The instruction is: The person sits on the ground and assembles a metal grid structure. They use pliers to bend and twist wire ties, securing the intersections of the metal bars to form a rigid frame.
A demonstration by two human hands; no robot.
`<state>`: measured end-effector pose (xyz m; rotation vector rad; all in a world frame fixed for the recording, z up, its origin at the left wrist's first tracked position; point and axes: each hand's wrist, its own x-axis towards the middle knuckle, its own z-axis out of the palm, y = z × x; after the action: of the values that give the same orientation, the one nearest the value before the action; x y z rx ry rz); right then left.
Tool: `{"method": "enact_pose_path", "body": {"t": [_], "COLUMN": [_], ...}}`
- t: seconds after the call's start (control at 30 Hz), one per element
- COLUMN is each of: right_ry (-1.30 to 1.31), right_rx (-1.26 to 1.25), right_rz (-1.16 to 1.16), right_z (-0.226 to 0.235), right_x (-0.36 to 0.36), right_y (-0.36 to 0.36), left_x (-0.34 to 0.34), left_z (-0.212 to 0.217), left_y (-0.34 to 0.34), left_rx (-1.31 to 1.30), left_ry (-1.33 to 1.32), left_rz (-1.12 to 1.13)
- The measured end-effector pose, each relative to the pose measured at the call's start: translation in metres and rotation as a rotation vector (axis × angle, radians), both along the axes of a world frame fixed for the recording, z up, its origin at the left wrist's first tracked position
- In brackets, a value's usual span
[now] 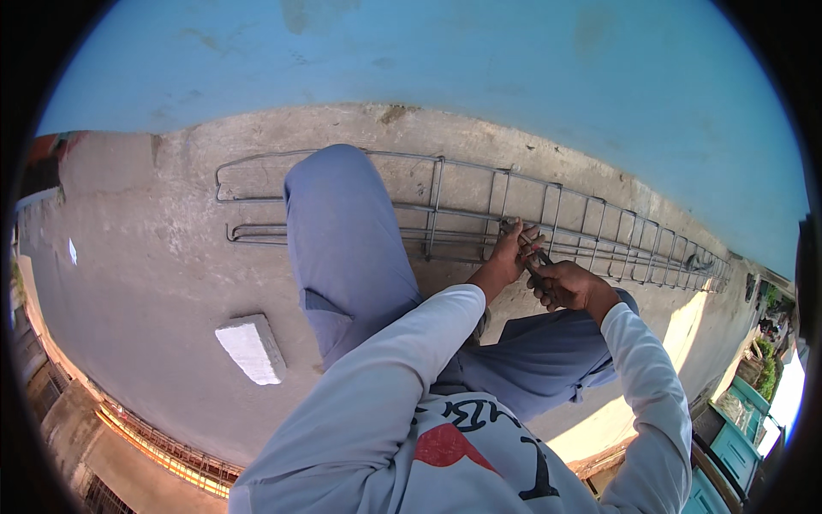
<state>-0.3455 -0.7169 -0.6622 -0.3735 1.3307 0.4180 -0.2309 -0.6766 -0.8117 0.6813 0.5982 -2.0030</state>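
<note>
A long rebar cage [434,193] of thin steel bars with square stirrups lies on the concrete in front of me, running from left to far right. My left hand [512,250] is at the cage's near bars, fingers closed; what they pinch is too small to make out. Just to its right, my right hand [567,285] grips a dark-handled hand tool that looks like pliers [536,276]. The tool's head points toward the left hand and the near bars, and is partly hidden by the fingers.
My bent legs [347,231] flank the work, and the left knee covers part of the cage. A white block [251,349] lies on the concrete floor [163,283] at left. Beyond the cage rises a blue wall [428,60]. Teal panels [738,445] stand at lower right.
</note>
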Motion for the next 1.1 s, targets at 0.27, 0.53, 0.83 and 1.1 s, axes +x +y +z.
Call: {"method": "enact_pose_path", "body": {"t": [0.27, 0.53, 0.83, 1.1], "right_ry": [0.491, 0.623, 0.302, 0.248], "right_rx": [-0.742, -1.072, -0.117, -0.804], "right_rz": [1.177, 1.816, 0.513, 1.192], "right_z": [0.045, 0.017, 0.007, 0.032], "right_x": [0.044, 0.042, -0.006, 0.021], "right_y": [-0.008, -0.018, -0.057, -0.031], "left_x": [-0.02, -0.018, 0.014, 0.0], "left_z": [-0.005, -0.023, -0.006, -0.025], "left_y": [-0.024, -0.047, -0.001, -0.01], "left_rx": [0.255, 0.385, -0.025, 0.03], "left_ry": [0.006, -0.068, -0.096, -0.109], "left_rz": [0.176, 0.063, -0.277, -0.138]}}
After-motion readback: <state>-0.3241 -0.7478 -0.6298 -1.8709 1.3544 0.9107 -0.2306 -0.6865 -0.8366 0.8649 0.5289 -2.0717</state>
